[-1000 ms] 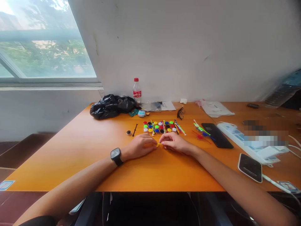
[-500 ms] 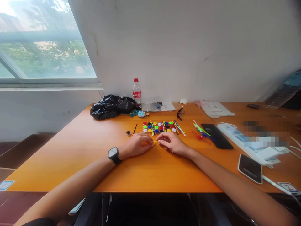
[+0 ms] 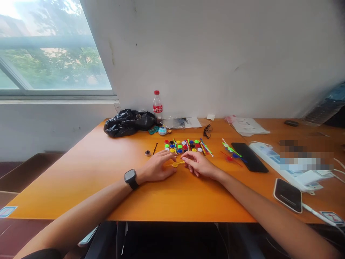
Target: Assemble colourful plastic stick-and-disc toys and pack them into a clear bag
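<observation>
left hand (image 3: 157, 167), with a watch (image 3: 131, 178) on its wrist, lies palm down on the orange table (image 3: 88, 172), fingers loosely spread, tips touching a yellow disc on a stick (image 3: 175, 164); whether it grips cannot be told. right hand (image 3: 199, 164) has its fingertips narrowed on the stick's right end, the piece lying low over the table between both hands. just behind are rows of coloured discs and sticks (image 3: 183, 145); a bottle (image 3: 157, 106) and black bag (image 3: 126, 122) stand by the wall, a dark phone (image 3: 249, 156) to the right.
</observation>
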Action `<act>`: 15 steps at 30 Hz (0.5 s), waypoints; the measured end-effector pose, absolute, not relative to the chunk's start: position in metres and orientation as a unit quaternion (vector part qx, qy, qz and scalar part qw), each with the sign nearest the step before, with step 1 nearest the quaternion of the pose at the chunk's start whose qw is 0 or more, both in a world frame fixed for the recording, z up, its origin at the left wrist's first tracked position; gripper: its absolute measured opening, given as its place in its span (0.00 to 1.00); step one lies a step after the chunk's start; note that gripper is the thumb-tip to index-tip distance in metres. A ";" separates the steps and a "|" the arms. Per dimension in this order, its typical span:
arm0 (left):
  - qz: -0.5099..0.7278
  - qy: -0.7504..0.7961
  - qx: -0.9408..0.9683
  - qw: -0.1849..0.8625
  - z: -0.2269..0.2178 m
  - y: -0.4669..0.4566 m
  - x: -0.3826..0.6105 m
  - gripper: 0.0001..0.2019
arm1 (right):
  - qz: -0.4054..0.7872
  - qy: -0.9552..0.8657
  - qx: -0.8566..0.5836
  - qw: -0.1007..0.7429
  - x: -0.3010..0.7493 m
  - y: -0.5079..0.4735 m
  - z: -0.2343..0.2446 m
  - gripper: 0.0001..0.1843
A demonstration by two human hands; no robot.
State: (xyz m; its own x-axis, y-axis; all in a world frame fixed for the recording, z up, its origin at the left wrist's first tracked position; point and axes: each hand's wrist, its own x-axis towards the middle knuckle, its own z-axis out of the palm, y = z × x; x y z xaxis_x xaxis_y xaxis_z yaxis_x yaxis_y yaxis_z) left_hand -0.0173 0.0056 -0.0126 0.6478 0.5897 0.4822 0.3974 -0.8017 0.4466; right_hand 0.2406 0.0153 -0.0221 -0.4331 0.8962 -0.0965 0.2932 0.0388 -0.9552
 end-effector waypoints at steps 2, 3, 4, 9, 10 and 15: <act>0.347 0.291 0.878 0.155 -0.009 0.005 -0.020 0.10 | 0.531 -0.652 -0.457 0.290 0.241 0.016 -0.019 0.24; 0.364 0.300 0.869 0.153 -0.007 0.005 -0.021 0.10 | 0.536 -0.646 -0.460 0.290 0.242 0.016 -0.017 0.25; 0.380 0.309 0.859 0.147 -0.005 0.005 -0.022 0.09 | 0.542 -0.640 -0.462 0.287 0.243 0.016 -0.016 0.27; 0.429 0.354 0.824 0.111 -0.005 0.009 -0.026 0.07 | 0.566 -0.620 -0.457 0.295 0.247 0.018 -0.013 0.42; 0.431 0.360 0.821 0.106 -0.006 0.010 -0.027 0.07 | 0.566 -0.621 -0.454 0.297 0.248 0.019 -0.014 0.42; 0.423 0.377 0.820 0.087 -0.009 0.017 -0.030 0.07 | 0.563 -0.636 -0.440 0.291 0.249 0.019 -0.018 0.38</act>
